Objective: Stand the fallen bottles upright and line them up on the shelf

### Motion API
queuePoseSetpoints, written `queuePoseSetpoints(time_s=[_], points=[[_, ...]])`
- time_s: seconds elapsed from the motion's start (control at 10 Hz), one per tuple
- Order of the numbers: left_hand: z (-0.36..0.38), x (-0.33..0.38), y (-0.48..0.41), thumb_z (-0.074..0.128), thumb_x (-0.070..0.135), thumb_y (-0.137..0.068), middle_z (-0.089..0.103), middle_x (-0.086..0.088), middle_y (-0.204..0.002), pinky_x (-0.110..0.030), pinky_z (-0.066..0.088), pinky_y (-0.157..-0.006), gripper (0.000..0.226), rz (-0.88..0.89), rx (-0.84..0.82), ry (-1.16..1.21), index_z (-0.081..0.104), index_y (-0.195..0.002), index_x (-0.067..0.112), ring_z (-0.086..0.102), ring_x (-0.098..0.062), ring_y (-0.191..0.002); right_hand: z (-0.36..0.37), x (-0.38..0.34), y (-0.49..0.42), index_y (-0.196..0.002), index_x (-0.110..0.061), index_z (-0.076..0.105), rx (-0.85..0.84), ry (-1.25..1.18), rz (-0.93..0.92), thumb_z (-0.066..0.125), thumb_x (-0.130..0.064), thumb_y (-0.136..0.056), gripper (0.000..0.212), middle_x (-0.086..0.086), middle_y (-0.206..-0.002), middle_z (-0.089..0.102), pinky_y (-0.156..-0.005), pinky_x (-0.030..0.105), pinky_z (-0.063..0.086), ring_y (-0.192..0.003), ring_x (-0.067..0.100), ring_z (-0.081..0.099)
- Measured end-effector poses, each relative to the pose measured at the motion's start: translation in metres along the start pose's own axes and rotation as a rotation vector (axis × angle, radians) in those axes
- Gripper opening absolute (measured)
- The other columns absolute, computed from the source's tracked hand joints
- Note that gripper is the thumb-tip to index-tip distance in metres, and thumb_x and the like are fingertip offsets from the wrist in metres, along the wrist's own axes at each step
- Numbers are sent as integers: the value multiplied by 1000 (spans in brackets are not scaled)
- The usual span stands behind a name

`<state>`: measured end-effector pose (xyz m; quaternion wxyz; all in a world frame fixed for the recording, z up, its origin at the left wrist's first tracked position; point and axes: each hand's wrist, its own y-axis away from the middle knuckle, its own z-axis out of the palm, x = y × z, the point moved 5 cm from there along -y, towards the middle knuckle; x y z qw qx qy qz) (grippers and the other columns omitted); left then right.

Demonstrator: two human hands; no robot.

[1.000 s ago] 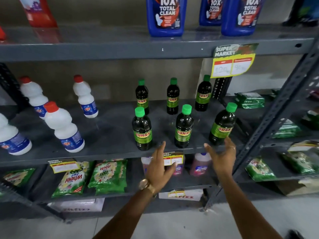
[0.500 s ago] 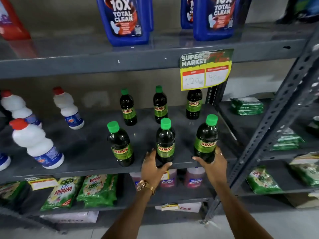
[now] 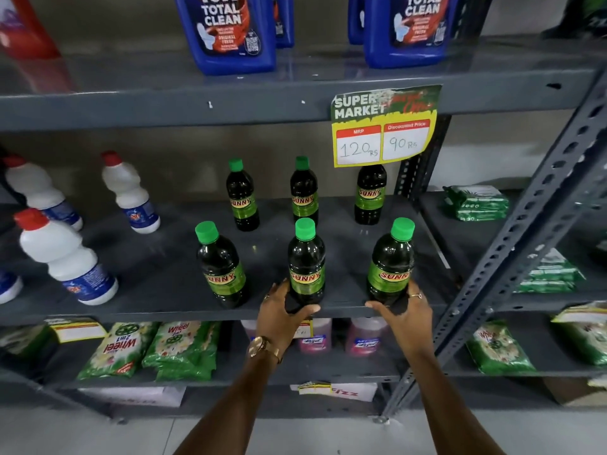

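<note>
Head view: six dark bottles are stood upright on the middle shelf [image 3: 147, 280], three at the back, three in front. The front middle bottle [image 3: 306, 264] is gripped at its base by the left hand [image 3: 282, 315], and the front right bottle [image 3: 391, 262] by the right hand [image 3: 405, 315]. Looks like the lining-up step; small slides are probably needed next so the front row is evened out.
</note>
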<state>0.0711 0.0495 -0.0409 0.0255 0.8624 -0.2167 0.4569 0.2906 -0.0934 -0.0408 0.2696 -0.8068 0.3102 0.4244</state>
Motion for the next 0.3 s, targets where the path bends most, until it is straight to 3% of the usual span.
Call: queuePoseSetpoints(time_s=[0.2, 0.3], points=[[-5, 9, 5, 79, 45, -66, 64, -7, -115, -35, 45, -93, 65, 16, -35, -14, 56, -118, 14, 55, -23, -109, 0, -7, 6, -138, -8, 42, -9, -19, 27, 82, -47, -57, 98, 17, -133, 54, -104, 41, 39, -126, 33, 47], [-8, 14, 4, 81, 35, -65, 61, -10, -122, -36, 42, -97, 69, 12, -99, 9, 50, -124, 14, 53, -25, -114, -10, -12, 23, -151, -14, 20, 55, -79, 45, 88, -34, -57, 117, 15, -154, 29, -110, 34, 24, -142, 31, 27]])
